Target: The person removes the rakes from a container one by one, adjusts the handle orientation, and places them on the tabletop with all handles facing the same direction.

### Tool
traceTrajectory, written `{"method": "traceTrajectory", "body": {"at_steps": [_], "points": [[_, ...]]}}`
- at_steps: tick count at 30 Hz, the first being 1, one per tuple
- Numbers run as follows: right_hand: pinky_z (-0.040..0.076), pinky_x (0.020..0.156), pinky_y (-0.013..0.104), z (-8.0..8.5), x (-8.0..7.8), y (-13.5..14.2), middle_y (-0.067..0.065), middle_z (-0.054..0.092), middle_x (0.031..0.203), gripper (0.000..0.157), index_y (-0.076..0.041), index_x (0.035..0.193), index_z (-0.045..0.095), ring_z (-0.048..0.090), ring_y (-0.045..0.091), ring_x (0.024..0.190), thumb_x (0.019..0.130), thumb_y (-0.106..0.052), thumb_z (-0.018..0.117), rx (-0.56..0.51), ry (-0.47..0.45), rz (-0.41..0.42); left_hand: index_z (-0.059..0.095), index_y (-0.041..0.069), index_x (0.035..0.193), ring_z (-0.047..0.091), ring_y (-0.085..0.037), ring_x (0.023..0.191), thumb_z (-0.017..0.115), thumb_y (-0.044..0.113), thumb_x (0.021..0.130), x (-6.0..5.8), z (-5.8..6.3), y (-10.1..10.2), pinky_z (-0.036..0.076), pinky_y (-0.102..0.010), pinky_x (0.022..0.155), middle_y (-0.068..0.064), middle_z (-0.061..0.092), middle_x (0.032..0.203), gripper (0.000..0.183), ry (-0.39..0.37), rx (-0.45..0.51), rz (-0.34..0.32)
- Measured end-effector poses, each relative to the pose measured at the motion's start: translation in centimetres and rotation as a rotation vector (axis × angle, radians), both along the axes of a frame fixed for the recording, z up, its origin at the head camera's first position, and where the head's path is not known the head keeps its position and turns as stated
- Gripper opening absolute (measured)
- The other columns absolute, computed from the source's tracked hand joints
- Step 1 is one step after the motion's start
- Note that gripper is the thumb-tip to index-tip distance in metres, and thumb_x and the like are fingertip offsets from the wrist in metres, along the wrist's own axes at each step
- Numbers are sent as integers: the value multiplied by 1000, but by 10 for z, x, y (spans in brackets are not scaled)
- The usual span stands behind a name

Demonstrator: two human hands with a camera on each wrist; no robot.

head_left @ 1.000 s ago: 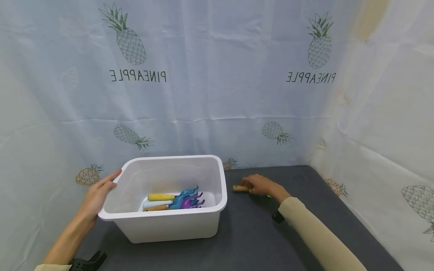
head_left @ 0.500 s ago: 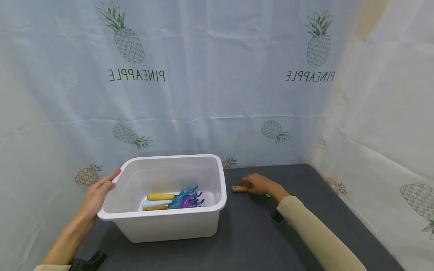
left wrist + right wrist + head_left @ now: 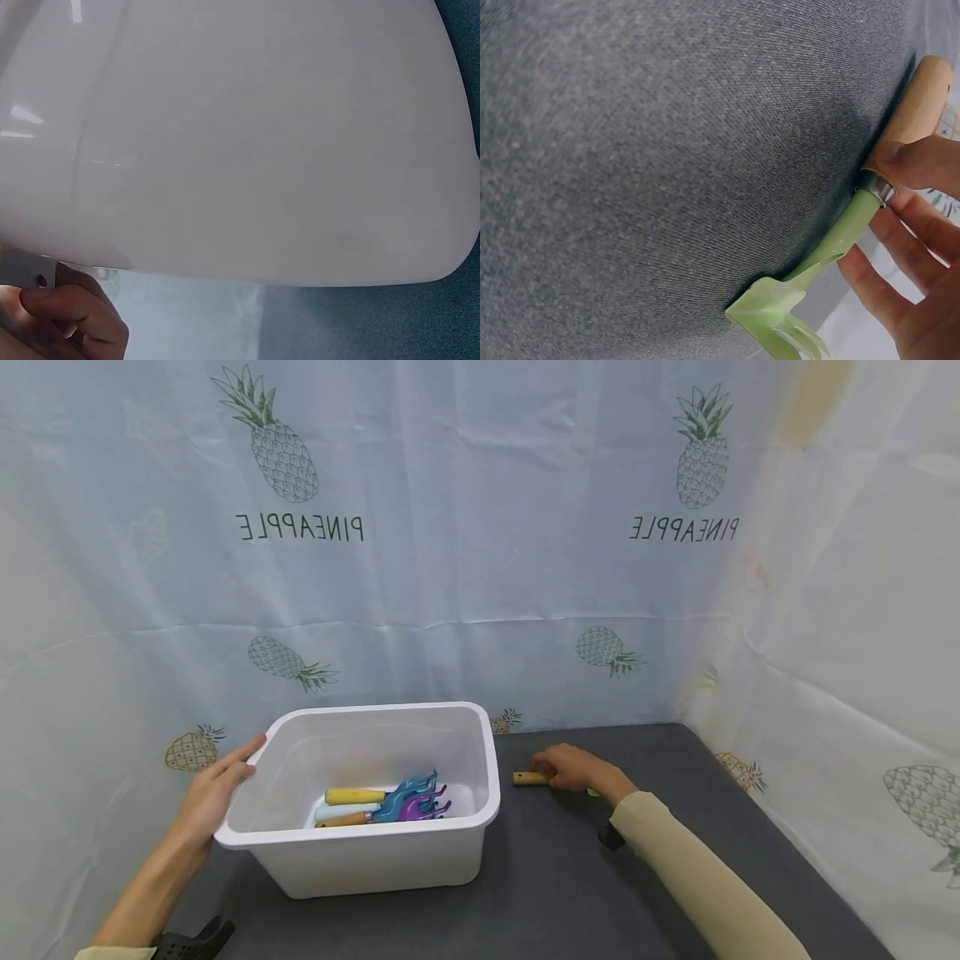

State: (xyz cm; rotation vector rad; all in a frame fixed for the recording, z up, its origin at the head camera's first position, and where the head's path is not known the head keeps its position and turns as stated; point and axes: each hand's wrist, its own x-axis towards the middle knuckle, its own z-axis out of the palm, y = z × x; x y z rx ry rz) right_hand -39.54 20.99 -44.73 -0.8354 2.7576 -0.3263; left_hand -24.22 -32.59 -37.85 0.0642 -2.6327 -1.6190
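My left hand (image 3: 206, 797) grips the left rim of a white plastic bin (image 3: 367, 864), its fingers curled at the edge in the left wrist view. Inside the bin lie small hand rakes with blue (image 3: 395, 804) and purple (image 3: 418, 807) heads; their handles are yellow, pale and wooden. Over to the right of the bin, my right hand (image 3: 576, 768) pinches another hand rake (image 3: 844, 229) where its wooden handle meets a metal collar. This rake has a light green neck and tines, and lies along the dark tabletop. From the head, my hand covers most of it.
The dark grey tabletop (image 3: 555, 877) runs back to a pale curtain (image 3: 480, 568) printed with pineapples, which also hangs along both sides. The bin's right wall stands close to the rake's handle end. A black strap (image 3: 193, 941) circles the left wrist.
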Motion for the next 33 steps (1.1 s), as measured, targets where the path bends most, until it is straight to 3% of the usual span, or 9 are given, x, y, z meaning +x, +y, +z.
{"method": "traceTrajectory", "body": {"at_steps": [7,12,16,21,27,33], "points": [[57,90,47,5,-3,2,4,74,110,36,-19,119,73,68,23,104,88,0,73,-3,0,-8,22,13,165,47,25,95,30,30,112,-1,0,1,55,-17,78,-25,18,169,56,-4,-8,-5],[55,91,48,17,-6,7,4,72,105,32,-15,121,72,67,19,95,90,-7,75,-39,6,17,21,15,165,46,22,97,29,30,112,-2,1,1,56,-18,79,-24,18,170,56,-10,-18,-4],[56,91,49,33,-4,9,10,73,111,32,-10,124,71,67,22,98,92,-7,72,-60,27,46,21,14,165,47,23,97,28,30,112,-2,0,1,57,-19,78,-25,18,170,56,-8,-10,-7],[58,87,44,55,-2,8,16,71,123,36,-12,130,68,68,28,109,95,-6,67,-65,19,36,21,12,165,48,25,93,29,30,112,-2,0,1,57,-19,77,-27,17,169,56,-7,7,-9],[58,86,40,82,-2,4,7,71,115,35,-16,129,67,68,22,103,95,-8,69,-26,117,85,21,13,165,47,26,94,28,31,112,-2,0,0,56,-18,78,-26,17,169,56,-13,1,-10],[57,83,39,116,3,-10,7,71,106,32,-12,126,68,69,24,98,94,-10,71,0,231,162,24,14,164,50,23,92,31,31,111,-2,0,-1,56,-21,76,-27,19,169,56,-23,-12,8]]}}
